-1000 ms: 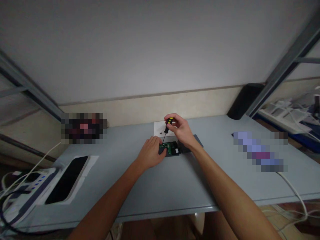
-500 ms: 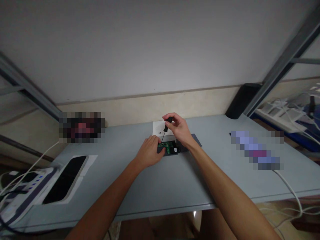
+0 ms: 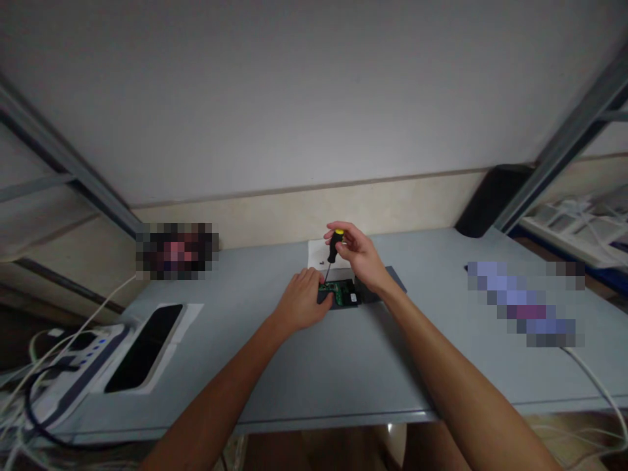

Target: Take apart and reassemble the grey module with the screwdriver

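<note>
A small dark device with an exposed green circuit board (image 3: 339,294) lies on the grey-blue table. My left hand (image 3: 305,299) grips its left end, fingers on the far side and thumb on the near side. Between the fingers of my right hand (image 3: 360,254) is a black screwdriver (image 3: 333,250) with a yellow cap, its shaft slanting down to the upper left part of the board. Beneath my right wrist lies a dark grey flat cover (image 3: 396,280). White paper (image 3: 316,253) with tiny dark bits on it sits behind the board.
A black phone (image 3: 144,347) rests on white paper at the left, beside a power strip (image 3: 81,369) with cables. A black cylinder (image 3: 485,199) stands at the back right. Blurred-out items lie at the back left and right. The table's front edge (image 3: 343,418) runs below my forearms.
The whole view has shifted slightly, so things appear further right. The screwdriver's yellow cap now shows as my right fingers have opened somewhat around the handle. My left hand keeps its hold.
</note>
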A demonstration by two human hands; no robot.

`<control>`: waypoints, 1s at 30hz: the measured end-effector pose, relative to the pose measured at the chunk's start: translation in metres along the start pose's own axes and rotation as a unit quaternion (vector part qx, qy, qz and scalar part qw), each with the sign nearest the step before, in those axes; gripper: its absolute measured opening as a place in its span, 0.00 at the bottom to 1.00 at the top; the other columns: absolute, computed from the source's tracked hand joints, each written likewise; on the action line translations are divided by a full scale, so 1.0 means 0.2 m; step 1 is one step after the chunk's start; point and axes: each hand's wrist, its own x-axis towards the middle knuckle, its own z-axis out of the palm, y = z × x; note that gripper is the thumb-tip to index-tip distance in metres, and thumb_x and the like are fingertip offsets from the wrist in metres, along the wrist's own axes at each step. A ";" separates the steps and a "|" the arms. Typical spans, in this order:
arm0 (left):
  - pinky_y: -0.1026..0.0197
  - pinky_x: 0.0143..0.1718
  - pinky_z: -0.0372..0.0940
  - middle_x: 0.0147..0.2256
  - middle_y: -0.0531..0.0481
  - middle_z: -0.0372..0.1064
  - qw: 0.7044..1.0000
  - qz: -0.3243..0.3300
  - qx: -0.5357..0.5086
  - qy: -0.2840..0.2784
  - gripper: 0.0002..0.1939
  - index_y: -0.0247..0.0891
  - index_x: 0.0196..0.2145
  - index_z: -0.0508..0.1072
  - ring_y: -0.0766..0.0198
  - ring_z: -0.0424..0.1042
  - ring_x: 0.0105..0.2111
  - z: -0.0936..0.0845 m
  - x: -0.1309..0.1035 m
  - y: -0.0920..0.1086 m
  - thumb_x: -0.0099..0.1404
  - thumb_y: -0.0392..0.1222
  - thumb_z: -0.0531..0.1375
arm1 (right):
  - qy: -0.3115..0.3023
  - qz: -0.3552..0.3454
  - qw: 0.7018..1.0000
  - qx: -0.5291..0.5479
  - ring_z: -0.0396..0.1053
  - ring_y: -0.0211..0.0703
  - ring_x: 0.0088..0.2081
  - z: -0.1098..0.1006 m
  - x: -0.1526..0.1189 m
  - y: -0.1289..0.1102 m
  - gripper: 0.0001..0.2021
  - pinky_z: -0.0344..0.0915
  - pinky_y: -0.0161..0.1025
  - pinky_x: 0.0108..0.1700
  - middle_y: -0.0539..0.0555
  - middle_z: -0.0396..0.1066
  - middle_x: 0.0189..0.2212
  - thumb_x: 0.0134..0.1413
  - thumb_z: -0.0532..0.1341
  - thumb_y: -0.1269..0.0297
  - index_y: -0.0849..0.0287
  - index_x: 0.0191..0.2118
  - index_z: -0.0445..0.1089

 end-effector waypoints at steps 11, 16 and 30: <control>0.44 0.51 0.69 0.44 0.40 0.75 1.000 0.000 -0.001 0.001 0.10 0.39 0.45 0.70 0.44 0.74 0.48 0.00 0.00 0.01 0.70 0.44 0.65 | 0.018 0.007 1.000 -0.003 0.78 0.46 0.47 0.03 -0.01 0.01 0.17 0.75 0.44 0.45 0.55 0.78 0.48 0.59 0.67 0.62 0.49 0.54 0.75; 0.44 0.51 0.70 0.45 0.39 0.75 1.000 0.001 -0.010 -0.001 0.12 0.39 0.45 0.70 0.45 0.74 0.48 -0.02 0.00 0.01 0.69 0.45 0.66 | 0.042 0.007 0.999 -0.014 0.78 0.46 0.46 0.02 -0.02 0.01 0.16 0.77 0.43 0.44 0.55 0.78 0.48 0.59 0.67 0.63 0.49 0.54 0.75; 0.53 0.50 0.69 0.40 0.45 0.77 0.984 -0.039 -0.171 0.033 0.12 0.39 0.37 0.76 0.55 0.75 0.44 0.03 0.05 -0.06 0.78 0.38 0.55 | 0.073 0.003 0.997 0.016 0.77 0.48 0.48 -0.03 0.01 0.01 0.17 0.77 0.51 0.54 0.53 0.77 0.46 0.56 0.71 0.58 0.49 0.51 0.75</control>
